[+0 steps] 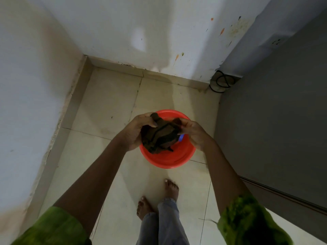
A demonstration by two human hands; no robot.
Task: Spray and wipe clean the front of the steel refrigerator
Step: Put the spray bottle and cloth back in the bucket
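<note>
A corner of a room is showing, with stained white walls (159,32) meeting over a pale tiled floor (109,103), and orange and dark spots (222,31) are marking the wall toward the right. The grey steel refrigerator (274,121) is standing along the right side of the view, its front facing the open floor, and a coiled black cable (221,82) is lying on the floor in the gap between its far edge and the wall. A red plastic basin (168,161) is sitting on the floor near the refrigerator, in front of the person's bare feet (171,188). The person is standing over it in blue jeans (164,223) and green sleeves (53,227), with both arms reaching forward. The left hand (134,131) is gripping one end of a dark brown cloth (159,135), thumb lying across the top of it, and the right hand (194,133) is pinching the other end with curled fingers. The cloth is hanging bunched and wrinkled between the two hands, above the basin, apart from the refrigerator. A small blue object (181,138) is peeking out from behind the cloth inside the basin; what it is cannot be told.
</note>
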